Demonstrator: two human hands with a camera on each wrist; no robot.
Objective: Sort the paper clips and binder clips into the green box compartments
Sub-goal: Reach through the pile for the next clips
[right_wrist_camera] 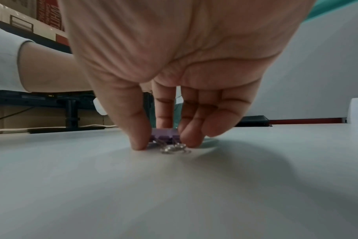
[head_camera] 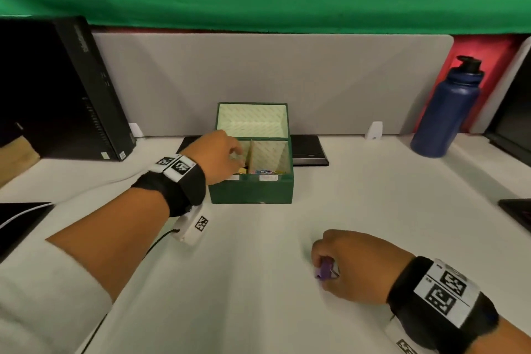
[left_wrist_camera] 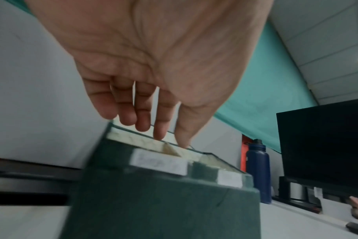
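The green box (head_camera: 253, 190) stands open toward the back of the surface (head_camera: 258, 282), lid up, with two compartments split by one divider and a white label on the rim in front of each. I can see a small heap of coloured paper clips (head_camera: 265, 172) in the right compartment; they are too small and tangled for me to count. In the left compartment something yellow (head_camera: 242, 171) shows beside my fingers, probably a binder clip, though I cannot be sure.

My left hand (head_camera: 219, 156) hangs over the left compartment with its fingers (left_wrist_camera: 141, 116) pointing down, loose and slightly spread, and I see nothing held in it. I judge it is at the drop-off point for that side.

Nearer to me than the box and off to its right, one purple binder clip (right_wrist_camera: 164, 136) lies on the surface with its silver wire handles toward the wrist camera. My right hand (head_camera: 353, 264) pinches it between thumb and fingers, the clip touching the surface.

I count one binder clip outside the box and no loose paper clips around it, so I judge the sorting nearly finished: this purple clip belongs in the left compartment.

Right of the box, against the grey partition, stands one dark blue water bottle (head_camera: 448, 106).
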